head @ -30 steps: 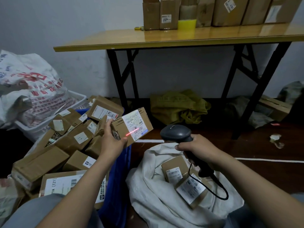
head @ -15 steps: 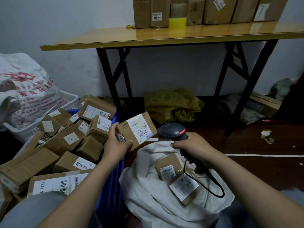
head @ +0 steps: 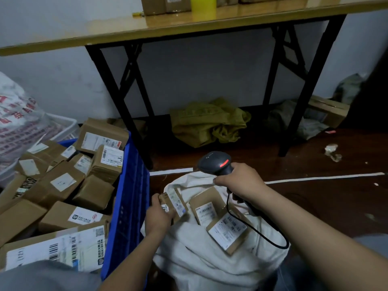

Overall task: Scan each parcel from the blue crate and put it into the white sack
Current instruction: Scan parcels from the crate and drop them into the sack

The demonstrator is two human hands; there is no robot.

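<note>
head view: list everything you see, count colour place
blue crate: one, blue, floor left
crate parcels: many, brown, piled in the blue crate
white sack: one, white, right of the crate
sack parcels: two, brown, in the sack's mouth
held parcel: one, brown, over the sack's left edge
scanner: one, dark grey, above the sack
table: one, yellow top, black legs, by the wall
table boxes: several, brown, on the table, cropped
olive bag: one, yellow-green, under the table
printed sack: one, white with red print, far left
left hand: grips the held parcel
right hand: grips the scanner
</note>
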